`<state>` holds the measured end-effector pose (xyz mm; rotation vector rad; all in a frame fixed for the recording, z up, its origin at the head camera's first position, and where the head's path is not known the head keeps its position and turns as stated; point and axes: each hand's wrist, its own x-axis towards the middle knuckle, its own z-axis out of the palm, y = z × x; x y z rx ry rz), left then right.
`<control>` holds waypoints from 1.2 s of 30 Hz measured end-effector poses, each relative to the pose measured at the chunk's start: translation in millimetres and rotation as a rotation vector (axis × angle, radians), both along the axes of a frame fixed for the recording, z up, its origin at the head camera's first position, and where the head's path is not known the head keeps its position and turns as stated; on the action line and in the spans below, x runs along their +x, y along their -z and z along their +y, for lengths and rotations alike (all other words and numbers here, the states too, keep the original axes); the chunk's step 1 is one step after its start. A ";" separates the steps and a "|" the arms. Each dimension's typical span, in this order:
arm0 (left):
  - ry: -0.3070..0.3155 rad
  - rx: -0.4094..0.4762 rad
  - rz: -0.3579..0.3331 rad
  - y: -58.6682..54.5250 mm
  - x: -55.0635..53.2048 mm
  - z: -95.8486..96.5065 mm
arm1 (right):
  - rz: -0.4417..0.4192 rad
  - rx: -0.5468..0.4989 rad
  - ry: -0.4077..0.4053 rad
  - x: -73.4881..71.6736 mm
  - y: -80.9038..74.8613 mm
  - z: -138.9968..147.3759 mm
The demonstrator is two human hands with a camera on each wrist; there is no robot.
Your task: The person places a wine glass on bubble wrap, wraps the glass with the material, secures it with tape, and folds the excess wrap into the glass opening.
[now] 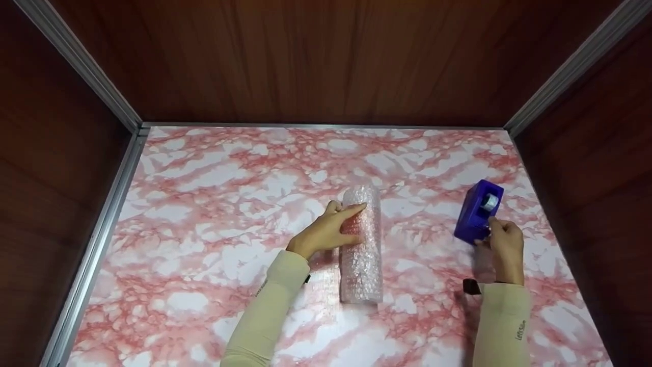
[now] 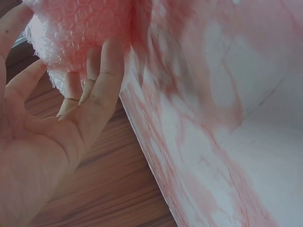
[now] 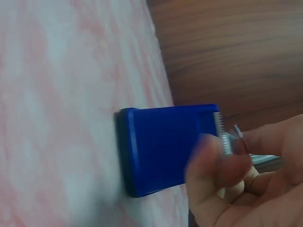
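A roll of bubble wrap (image 1: pixel 362 265) lies lengthwise on the table, left of the tape dispenser. My left hand (image 1: pixel 322 233) rests on it from the left, thumb and forefinger spread over its top. In the left wrist view, the fingers (image 2: pixel 106 71) touch the bubbly surface (image 2: pixel 87 23) and look relaxed. Over on the right stands a blue tape dispenser (image 1: pixel 471 211) with a roll of clear tape (image 1: pixel 490 202) in it. My right hand (image 1: pixel 507 244) is at its front end. Thumb and forefinger pinch the tape end (image 3: pixel 238 131) beside the toothed cutter (image 3: pixel 221 130).
The table (image 1: pixel 229 193) has a pink and white marbled top. Dark wood panels (image 1: pixel 316 61) enclose it at the back, left and right, with metal rails (image 1: pixel 97 239) along the edges.
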<state>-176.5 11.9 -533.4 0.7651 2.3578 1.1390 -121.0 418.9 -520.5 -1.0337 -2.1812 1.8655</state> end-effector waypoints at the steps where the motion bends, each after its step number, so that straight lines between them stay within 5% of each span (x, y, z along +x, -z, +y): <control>1: 0.000 0.003 0.000 0.1 0.0 0.1 | 0.014 -0.040 0.018 0.4 -1.5 -0.9; 6: 0.002 0.012 -0.004 -0.1 0.2 1.3 | 0.036 -0.136 0.063 3.2 -4.9 -3.5; 17: -0.009 0.019 -0.024 0.0 1.1 0.8 | 0.015 -0.179 0.089 5.3 -4.5 -4.9; 36: -0.022 0.049 -0.023 2.2 3.1 1.4 | 0.126 -0.071 0.071 16.0 5.7 -16.1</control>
